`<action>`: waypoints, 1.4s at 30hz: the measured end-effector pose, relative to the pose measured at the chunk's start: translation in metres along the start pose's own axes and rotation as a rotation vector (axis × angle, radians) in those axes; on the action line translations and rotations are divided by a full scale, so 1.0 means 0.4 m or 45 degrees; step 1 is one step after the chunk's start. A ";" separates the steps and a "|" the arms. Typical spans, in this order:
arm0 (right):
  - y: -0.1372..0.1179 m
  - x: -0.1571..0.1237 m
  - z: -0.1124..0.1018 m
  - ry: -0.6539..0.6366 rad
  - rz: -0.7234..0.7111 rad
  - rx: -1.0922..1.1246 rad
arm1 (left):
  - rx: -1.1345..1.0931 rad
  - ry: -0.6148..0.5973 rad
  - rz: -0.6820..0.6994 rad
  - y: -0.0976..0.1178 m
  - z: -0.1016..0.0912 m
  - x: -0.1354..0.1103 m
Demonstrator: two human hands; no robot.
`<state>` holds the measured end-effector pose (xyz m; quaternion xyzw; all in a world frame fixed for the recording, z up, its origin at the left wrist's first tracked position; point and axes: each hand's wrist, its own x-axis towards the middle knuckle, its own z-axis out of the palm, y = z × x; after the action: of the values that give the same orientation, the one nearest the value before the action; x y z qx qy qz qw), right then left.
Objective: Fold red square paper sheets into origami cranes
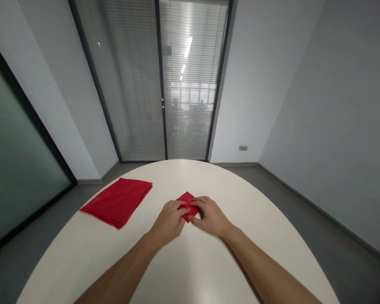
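Note:
A small red sheet (187,196), folded into a square, lies with one corner toward me near the middle of the round white table. Whether it is cloth or paper I cannot make out. My left hand (170,219) presses its fingertips and thumb onto the left side of the square. From the right, my right hand (211,216) has curled fingers on the other side, with its thumb near the front corner. The fingers of both hands cover much of the square, and the fold lines in its middle show only in part.
A stack of larger red sheets (117,202) lies flat at the table's left edge. The white table (177,274) has a curved rim. Beyond it stand a glass partition with blinds (136,84), pale walls and a wall socket (243,147).

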<state>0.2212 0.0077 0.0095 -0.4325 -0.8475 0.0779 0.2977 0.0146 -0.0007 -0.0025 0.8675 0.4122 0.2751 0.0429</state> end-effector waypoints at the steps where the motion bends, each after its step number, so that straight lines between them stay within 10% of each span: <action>1: 0.000 -0.001 0.000 -0.003 -0.004 0.003 | -0.003 0.003 -0.005 0.001 -0.001 0.001; 42: 0.002 0.004 -0.008 0.004 -0.026 0.096 | -0.003 0.150 -0.309 0.009 -0.018 0.007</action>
<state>0.2229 0.0090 0.0127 -0.4123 -0.8479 0.1062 0.3158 0.0149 -0.0021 0.0058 0.7935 0.5158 0.3187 0.0527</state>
